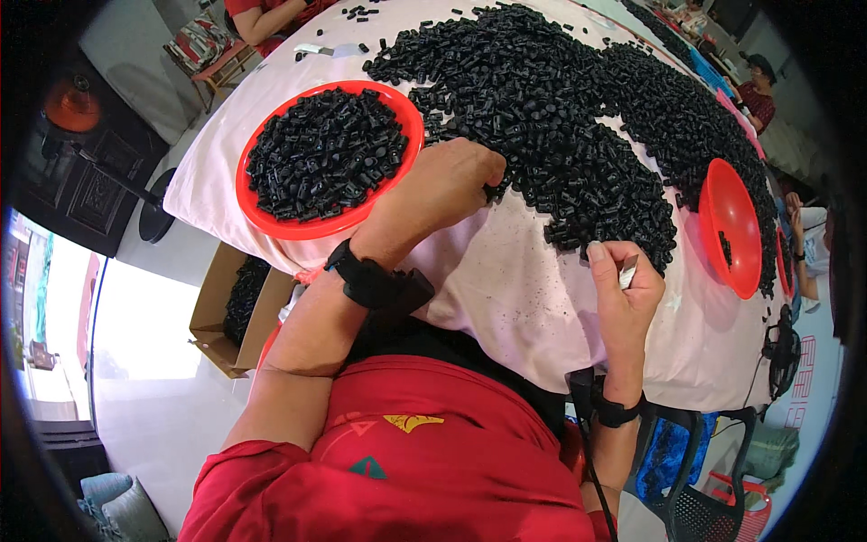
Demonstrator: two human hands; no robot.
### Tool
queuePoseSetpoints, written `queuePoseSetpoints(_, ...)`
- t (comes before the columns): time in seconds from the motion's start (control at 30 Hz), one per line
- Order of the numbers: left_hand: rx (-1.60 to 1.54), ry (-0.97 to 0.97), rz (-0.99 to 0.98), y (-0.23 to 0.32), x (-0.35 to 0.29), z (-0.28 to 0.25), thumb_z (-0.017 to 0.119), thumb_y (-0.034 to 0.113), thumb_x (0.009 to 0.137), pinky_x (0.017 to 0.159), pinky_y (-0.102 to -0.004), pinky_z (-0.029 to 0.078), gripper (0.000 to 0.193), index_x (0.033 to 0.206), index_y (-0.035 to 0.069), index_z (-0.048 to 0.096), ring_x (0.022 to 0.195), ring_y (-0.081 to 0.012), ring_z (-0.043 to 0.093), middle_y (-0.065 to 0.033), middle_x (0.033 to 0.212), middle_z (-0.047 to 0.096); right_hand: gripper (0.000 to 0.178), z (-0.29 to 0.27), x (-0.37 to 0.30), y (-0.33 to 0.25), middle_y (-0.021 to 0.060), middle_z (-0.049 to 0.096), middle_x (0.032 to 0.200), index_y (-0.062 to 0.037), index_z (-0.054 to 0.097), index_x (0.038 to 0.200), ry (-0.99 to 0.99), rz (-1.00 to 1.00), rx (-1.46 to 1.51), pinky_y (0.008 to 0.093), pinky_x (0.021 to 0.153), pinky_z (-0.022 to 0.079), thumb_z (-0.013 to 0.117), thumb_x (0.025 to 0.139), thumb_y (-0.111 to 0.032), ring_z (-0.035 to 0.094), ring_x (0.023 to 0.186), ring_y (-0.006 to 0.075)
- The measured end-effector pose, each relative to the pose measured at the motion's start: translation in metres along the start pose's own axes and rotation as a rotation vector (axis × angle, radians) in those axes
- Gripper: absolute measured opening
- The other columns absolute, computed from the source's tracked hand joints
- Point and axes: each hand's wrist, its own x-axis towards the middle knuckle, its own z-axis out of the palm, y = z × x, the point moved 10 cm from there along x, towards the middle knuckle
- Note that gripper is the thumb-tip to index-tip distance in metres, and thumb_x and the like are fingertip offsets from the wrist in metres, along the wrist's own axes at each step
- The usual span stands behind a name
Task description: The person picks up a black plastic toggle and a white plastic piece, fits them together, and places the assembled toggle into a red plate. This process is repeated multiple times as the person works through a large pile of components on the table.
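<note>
A large heap of small black plastic pieces point(542, 99) spreads over a pale pink cloth on the table point(506, 280). At the heap's near left edge, my left hand point(442, 185) is closed, its fingertips on a small black plastic piece point(494, 192); the fingers partly hide it. My right hand point(628, 294) is by the heap's near end, gripping a small blade with a white wrapped grip point(628, 273) between thumb and fingers. Left of my left hand, a red bowl point(242, 194) is full of the same black pieces.
Another red bowl point(736, 230) stands tilted at the right with a few pieces inside. A white-gripped blade point(313, 49) lies at the far left of the table. An open cardboard box point(212, 303) holds black pieces on the floor. Other people sit around the table; chairs point(695, 488) stand at lower right.
</note>
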Motion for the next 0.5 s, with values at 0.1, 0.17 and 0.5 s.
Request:
queuePoseSetpoints(0.1,-0.057,-0.055,-0.050,0.002,0.002,0.002,0.067,0.008,0.071,0.069,-0.0395,0.049,0.019,0.089,0.004,0.063,0.080,-0.0296,0.061,-0.0120,0.081,0.063,0.015,0.002,0.000,-0.001,-0.0084,0.051,0.064,-0.0010,0.064,0.079,-0.019,0.008,-0.011,0.0182,0.051,0.032,0.069,0.087,-0.013,0.040,0.059,-0.0003)
queuePoseSetpoints(0.17,-0.082,-0.066,-0.054,0.006,0.004,0.004,0.067,0.008,0.074,0.069,-0.0367,0.049,0.018,0.091,0.004,0.064,0.077,-0.0263,0.062,-0.0108,0.079,0.063,0.015,0.004,-0.001,-0.001,-0.0084,0.051,0.064,-0.0009,0.064,0.079,-0.033,0.023,-0.012,0.0182,0.051,0.032,0.069,0.087,-0.013,0.040,0.059,-0.0003)
queuePoseSetpoints(0.5,-1.372,-0.374,-0.122,0.065,0.003,0.036,0.061,0.019,0.092,0.065,-0.0187,0.043,0.024,0.112,0.004,0.063,0.072,-0.0027,0.056,0.0032,0.084,0.062,0.012,0.007,-0.002,-0.009,-0.0057,0.055,0.066,-0.0002,0.065,0.085,-0.082,0.009,0.014,0.0176,0.052,0.035,0.070,0.085,-0.012,0.043,0.061,-0.0002)
